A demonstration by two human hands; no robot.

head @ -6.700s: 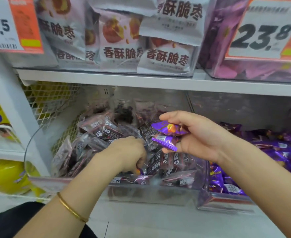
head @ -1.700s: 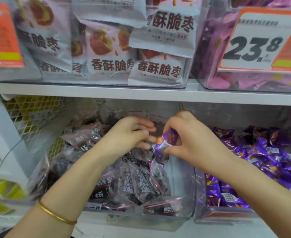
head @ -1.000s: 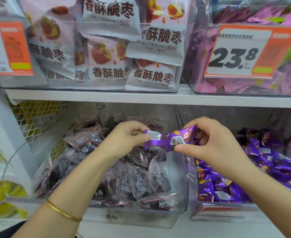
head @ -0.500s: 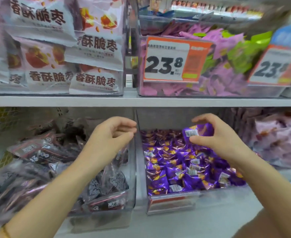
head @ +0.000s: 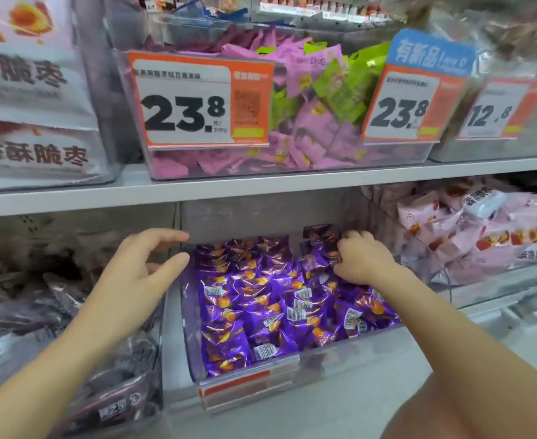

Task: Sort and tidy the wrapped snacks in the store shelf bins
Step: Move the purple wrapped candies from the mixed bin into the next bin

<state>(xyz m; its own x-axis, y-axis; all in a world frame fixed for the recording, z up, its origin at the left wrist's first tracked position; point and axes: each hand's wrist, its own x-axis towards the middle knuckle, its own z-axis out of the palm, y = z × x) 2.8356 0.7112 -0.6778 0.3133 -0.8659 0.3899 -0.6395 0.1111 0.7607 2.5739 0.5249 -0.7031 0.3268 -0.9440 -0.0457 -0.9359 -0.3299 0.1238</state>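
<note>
- Nearest me, a clear plastic bin (head: 248, 375) with an orange strip on its front lip is running front to back, away from the person. Shiny purple wrapped snacks (head: 261, 308) are lying heaped inside it.
- The left hand (head: 140, 274) is hovering wide and empty over the wall between this bin and the dark-wrapped snacks (head: 23, 315) beside it. The purple heap is lying just to its right.
- The right hand (head: 363, 261) is resting on the heap's far right corner, so I judge it the nearer one for tidying there.
- Its fingertips are curling down among the wrappers, hidden. I cannot tell whether they are pinching a packet.
- Further right, pale pink packets (head: 482, 236) are blurring out, and above, an orange-and-white price card (head: 194, 103) is hanging.
</note>
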